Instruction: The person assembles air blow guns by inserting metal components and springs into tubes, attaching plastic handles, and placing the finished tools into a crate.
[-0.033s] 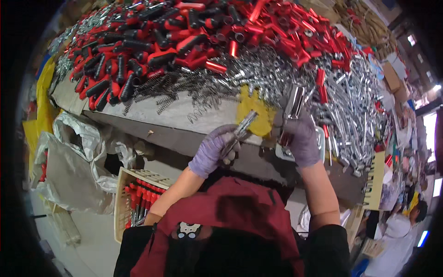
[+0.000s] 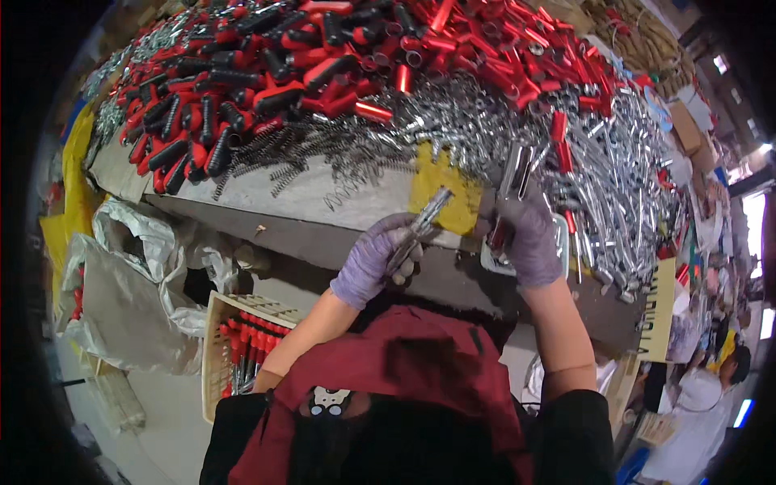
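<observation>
Just below the middle of the frame, our left hand [image 2: 378,257], in a purple glove, is clenched around a shiny metal tool piece [image 2: 420,220] that points up and to the right, toward a yellow pad [image 2: 453,198] on the grey bench [image 2: 307,198]. Our right hand [image 2: 527,236], gloved too, grips a second metal part [image 2: 514,174] upright, just right of the pad, with a red bit showing at its lower end. As for how far along we are, we judge the work far from over: a large heap of red and black handles [image 2: 267,73] fills the upper left and centre, loose springs [image 2: 323,162] lie along its lower edge, and a mass of bare metal parts [image 2: 622,170] spreads down the right. A crate of red-handled tools [image 2: 242,343] at lower left looks like finished pieces, though only part of it shows.
</observation>
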The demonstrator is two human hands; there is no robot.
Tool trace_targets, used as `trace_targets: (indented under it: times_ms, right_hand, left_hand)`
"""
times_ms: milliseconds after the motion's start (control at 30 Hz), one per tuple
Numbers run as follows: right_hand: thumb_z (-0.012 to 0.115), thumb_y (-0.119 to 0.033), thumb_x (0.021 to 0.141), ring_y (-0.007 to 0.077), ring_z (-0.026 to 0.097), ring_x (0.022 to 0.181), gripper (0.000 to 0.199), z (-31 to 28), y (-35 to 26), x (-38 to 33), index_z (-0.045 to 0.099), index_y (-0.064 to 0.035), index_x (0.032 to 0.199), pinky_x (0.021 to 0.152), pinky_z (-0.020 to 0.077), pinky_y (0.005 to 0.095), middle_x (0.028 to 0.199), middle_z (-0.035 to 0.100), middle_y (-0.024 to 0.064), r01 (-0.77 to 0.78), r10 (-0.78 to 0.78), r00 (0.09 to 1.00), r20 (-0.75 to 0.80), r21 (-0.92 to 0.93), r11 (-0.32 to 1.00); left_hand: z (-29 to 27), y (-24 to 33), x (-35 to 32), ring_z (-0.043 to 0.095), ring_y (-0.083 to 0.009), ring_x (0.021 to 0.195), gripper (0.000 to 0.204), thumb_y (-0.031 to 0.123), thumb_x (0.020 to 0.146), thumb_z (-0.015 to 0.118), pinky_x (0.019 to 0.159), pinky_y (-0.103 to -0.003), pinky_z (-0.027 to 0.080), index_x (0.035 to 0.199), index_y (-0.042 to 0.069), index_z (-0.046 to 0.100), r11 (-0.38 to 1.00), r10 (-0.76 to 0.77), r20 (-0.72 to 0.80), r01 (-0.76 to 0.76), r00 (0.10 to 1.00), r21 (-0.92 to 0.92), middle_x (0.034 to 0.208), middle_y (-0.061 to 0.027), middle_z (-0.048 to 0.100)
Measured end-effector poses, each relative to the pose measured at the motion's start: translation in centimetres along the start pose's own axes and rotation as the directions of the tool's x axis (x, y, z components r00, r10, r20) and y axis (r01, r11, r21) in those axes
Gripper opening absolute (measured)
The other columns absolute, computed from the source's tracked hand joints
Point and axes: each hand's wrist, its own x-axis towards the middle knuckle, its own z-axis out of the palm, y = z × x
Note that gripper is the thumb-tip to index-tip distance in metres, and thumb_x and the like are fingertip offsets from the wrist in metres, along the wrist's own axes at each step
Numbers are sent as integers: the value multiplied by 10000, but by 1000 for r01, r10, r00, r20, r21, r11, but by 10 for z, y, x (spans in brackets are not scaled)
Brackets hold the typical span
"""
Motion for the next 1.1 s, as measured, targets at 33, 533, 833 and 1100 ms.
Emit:
trace_targets:
  times_ms: [33, 533, 833, 1100]
  right_hand:
    - [690, -284, 723, 122, 564, 682, 502, -3, -1, -2, 510, -43, 1125, 588, 480, 272, 777, 553, 25, -30, 30, 998, -57, 1, 1000]
    - [709, -348, 737, 94, 537, 538, 490, -68, -28, -15, 563, -21, 1071, 480, 435, 206, 747, 582, 36, 188, -302, 936, -180, -469, 863]
    - [459, -405, 922, 352, 599, 707, 397, -36, 41, -16, 590, -30, 934, 646, 460, 392, 727, 591, 174, 415, -396, 881, 258, -823, 387]
    - [472, -366, 925, 335, 587, 720, 368, -37, 57, -31, 601, -22, 907, 661, 461, 401, 741, 592, 159, 296, -288, 947, 145, -744, 599]
  left_hand:
    - [5, -1, 5, 547, -103, 503, 495, 373, 828, 605, 394, -204, 412, 1190, 52, 504, 993, 8, 73, 0, 997, -114, 745, -56, 609]
    - [44, -14, -21, 522, -99, 454, 424, 380, 828, 592, 368, -210, 383, 1040, 16, 553, 983, -165, 156, 149, 974, 111, 737, -95, 630]
    - [69, -49, -32, 453, -58, 447, 682, 642, 758, 573, 371, -187, 326, 1124, 68, 523, 1000, -8, 93, 8, 996, 7, 791, -51, 624]
    - [71, -32, -33, 419, -49, 468, 478, 406, 806, 619, 403, -197, 318, 1136, 76, 511, 973, -201, 146, 180, 969, 144, 705, 8, 534]
